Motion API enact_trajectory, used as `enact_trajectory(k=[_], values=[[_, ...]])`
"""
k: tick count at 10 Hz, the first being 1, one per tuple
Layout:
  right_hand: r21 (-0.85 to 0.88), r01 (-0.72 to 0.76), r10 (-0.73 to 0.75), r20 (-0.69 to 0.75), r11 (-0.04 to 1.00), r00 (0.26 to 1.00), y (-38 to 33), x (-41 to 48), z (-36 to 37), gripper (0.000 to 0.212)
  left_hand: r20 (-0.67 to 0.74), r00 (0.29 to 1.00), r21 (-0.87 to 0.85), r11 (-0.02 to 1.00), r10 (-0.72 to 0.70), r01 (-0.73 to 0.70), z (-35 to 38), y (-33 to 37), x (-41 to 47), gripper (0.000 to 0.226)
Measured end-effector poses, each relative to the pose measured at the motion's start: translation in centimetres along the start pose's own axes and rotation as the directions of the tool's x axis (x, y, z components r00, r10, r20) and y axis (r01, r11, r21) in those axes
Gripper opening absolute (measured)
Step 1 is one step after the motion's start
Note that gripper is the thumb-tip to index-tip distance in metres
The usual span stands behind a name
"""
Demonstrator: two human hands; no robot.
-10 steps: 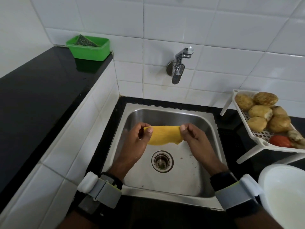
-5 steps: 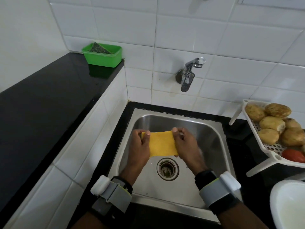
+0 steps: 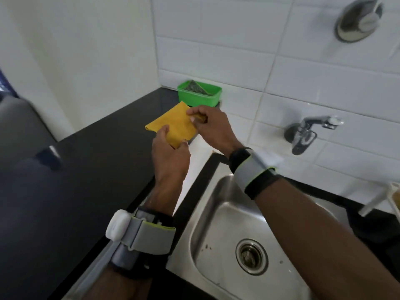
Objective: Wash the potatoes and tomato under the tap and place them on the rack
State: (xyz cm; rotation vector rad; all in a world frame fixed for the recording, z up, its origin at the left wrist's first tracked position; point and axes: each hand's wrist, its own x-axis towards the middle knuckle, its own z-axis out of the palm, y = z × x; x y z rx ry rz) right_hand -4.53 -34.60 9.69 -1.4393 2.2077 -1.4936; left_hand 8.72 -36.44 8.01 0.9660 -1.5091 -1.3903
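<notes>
Rack (image 3: 373, 202): only one white leg and a corner show at the right edge, on the counter (image 3: 86, 169) right of the sink (image 3: 207, 204). The contents at that corner are too cropped to identify. Tap (image 3: 311, 131): mounted on the tiled wall beyond the sink, with no water visible at the spout. Sink: steel, with the drain (image 3: 252, 256) near its centre.

Cloth (image 3: 175, 124): yellow, held flat in the air above the black counter, left of the sink. Left hand (image 3: 171, 156): pinches the near corner of the cloth between thumb and fingers. Right hand (image 3: 207, 124): pinches the far right edge of the cloth. Each wrist carries a grey strapped band.

Green box (image 3: 199, 98): on the counter against the far wall, just beyond the cloth, holding a dark pad (image 3: 195, 86). A round metal fitting (image 3: 357, 20) is fixed to the wall above the tap.
</notes>
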Motion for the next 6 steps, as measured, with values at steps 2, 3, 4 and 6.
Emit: enact_trajectory(k=[2, 3, 4, 6], values=[[-0.134, 0.071, -0.061, 0.078, 0.988, 0.995, 0.9, 1.3, 3.3, 0.022, 0.039, 0.995, -0.001, 0.996, -0.095, 0.095, -0.9, 0.0, 0.1, 0.074], [-0.161, 0.083, -0.073, 0.067, 0.983, 0.995, 1.1, 1.0, 3.6, 0.022, 0.071, 0.988, -0.040, 0.989, -0.140, 0.143, -1.1, 0.3, -0.1, 0.074], [-0.184, 0.075, -0.071, 0.030, 0.980, 0.997, 0.7, 0.7, 3.6, 0.025, -0.020, 0.994, -0.036, 0.993, -0.110, 0.109, -1.1, -0.3, -0.2, 0.079], [-0.102, -0.076, 0.059, -0.158, 0.992, 0.986, 3.0, -4.8, 1.6, 0.027, -0.022, 0.958, 0.036, 0.958, 0.286, -0.285, -0.2, -2.4, -2.1, 0.061]])
